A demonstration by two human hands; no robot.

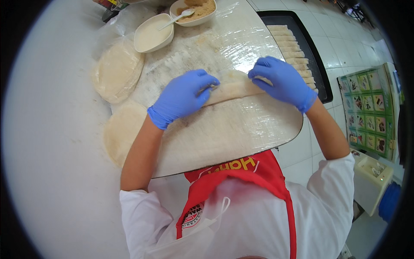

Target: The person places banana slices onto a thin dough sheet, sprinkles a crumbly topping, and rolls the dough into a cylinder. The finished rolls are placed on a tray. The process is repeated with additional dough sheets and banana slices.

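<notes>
Both hands wear blue gloves. My left hand (187,95) pinches the left end of a pale rolled wrapper (234,91), and my right hand (282,82) bends over its right end. The roll lies crosswise on a plastic-covered board (226,126). Beyond it, a thin flap of the same wrapper (236,76) lies flat. Left of my left hand, loose round wrappers (124,131) are partly covered by my forearm. Further off, a stack of round wrappers (118,73) sits in a clear plastic bag. What my fingertips cover is hidden.
A white bowl of whitish liquid (153,34) and a bowl of brown sugar-like crumbs (204,12) stand at the far side, a white spoon (176,19) resting across them. To the right, a black tray (318,58) holds several finished rolls (292,51). The board's curved edge is near me.
</notes>
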